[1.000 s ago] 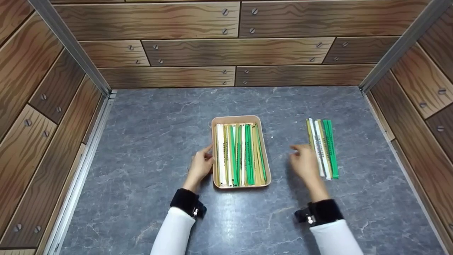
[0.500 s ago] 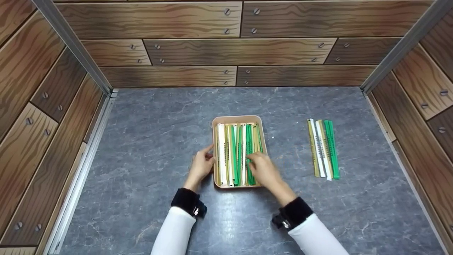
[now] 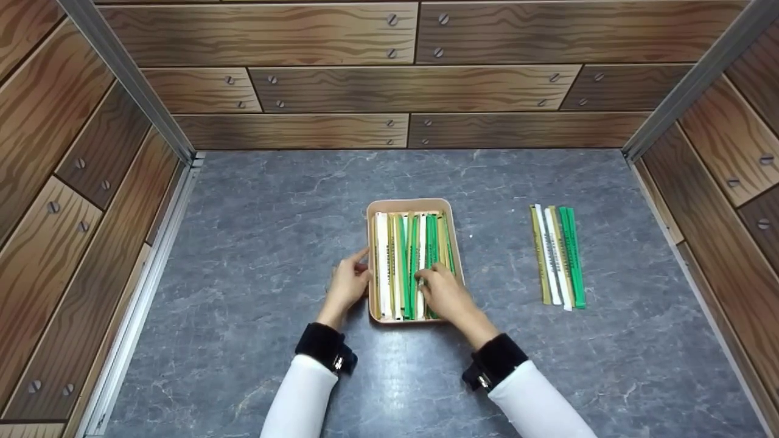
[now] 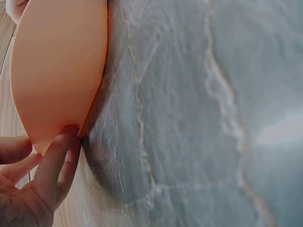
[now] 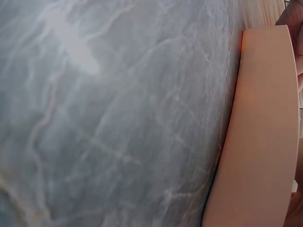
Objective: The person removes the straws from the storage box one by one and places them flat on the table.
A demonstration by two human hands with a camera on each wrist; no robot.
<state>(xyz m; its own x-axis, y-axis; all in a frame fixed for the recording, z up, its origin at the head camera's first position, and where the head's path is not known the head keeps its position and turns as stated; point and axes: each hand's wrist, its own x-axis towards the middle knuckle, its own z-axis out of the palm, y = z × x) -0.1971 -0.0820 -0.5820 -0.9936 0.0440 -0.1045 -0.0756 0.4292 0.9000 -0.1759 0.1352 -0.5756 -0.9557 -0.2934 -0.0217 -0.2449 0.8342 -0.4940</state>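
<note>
A shallow beige tray (image 3: 409, 322) holds a row of slim wrapped straws (image 3: 383, 261) in white, green and gold, printed with small dark letters. My left hand (image 3: 345, 285) rests against the tray's left wall. In the left wrist view, its fingers (image 4: 56, 153) lie fairly straight on the outer wall, near the lower edge. Over the tray's right half, my right hand (image 3: 445, 293) reaches in with bent fingers and pinches at a white straw (image 3: 421, 243). The right wrist view mostly shows the tray wall (image 5: 260, 123), so the fingertips are hidden there.
A second set of straws (image 3: 557, 258), gold, white and green, lies side by side on the grey marbled surface (image 3: 261, 243) right of the tray. Wood-patterned walls (image 3: 328, 88) enclose the back and both sides.
My right hand has moved left from beside the loose straws into the tray, then slightly further left onto the white straw. My left hand stays at the tray's wall.
</note>
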